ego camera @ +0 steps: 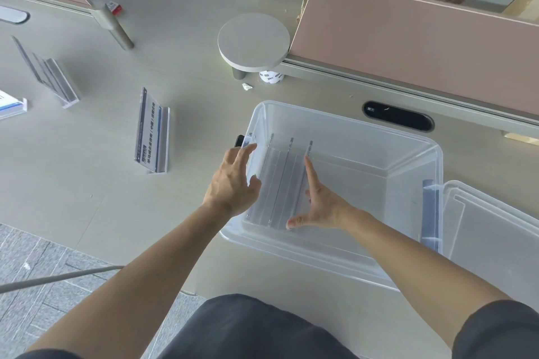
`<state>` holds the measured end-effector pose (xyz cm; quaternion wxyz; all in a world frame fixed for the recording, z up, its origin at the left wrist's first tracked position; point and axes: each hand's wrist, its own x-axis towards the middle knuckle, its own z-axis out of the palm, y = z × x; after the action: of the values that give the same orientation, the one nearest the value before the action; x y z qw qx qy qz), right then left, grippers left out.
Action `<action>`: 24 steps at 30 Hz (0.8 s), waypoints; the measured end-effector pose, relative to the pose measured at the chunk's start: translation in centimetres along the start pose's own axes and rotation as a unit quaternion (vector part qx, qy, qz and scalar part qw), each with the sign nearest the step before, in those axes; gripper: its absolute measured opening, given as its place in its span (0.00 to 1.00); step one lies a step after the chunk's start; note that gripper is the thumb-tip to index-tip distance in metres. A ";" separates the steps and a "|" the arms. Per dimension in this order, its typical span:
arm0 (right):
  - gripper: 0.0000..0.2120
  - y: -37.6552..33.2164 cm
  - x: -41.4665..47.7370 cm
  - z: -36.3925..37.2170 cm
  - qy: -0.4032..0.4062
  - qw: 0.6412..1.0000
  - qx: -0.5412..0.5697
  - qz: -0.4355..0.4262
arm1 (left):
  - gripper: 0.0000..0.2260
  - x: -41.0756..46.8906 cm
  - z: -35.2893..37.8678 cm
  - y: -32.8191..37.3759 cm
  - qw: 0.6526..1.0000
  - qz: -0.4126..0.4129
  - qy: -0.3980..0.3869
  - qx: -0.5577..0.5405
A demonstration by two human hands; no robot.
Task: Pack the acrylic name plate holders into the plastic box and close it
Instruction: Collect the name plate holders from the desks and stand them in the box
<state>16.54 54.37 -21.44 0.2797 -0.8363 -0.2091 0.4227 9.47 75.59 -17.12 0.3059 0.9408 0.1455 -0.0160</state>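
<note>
The plastic box is open, with its lid off at 3 o'clock. Three packed holders stand along the box's 9 o'clock side. Some loose holders wait on the table near 9 and 10 o'clock. The left hand spreads by the wall. The right hand lies flat against the row. Neither grips anything.

The plastic box is set on the desk near its front edge. 3 name plate holders are stood upright in a row in the box's left part. The left hand is placed at the box's left wall, and the right hand inside the box, just right of the row. The lid is laid just beside the box on the right. 1 single holder is left on the desk to the box's left, with a further group of holders left of and behind it. A round stand is placed behind the box.
</note>
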 end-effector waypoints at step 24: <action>0.65 -0.5 -0.9 -1.3 0.001 0.998 -0.055 -0.013 | 0.30 0.1 0.1 -0.1 1.000 0.007 -0.004 0.012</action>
<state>17.07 53.84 -20.02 0.2385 -0.8483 -0.2426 0.4058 9.57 75.68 -17.24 0.2954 0.9453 0.1372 -0.0191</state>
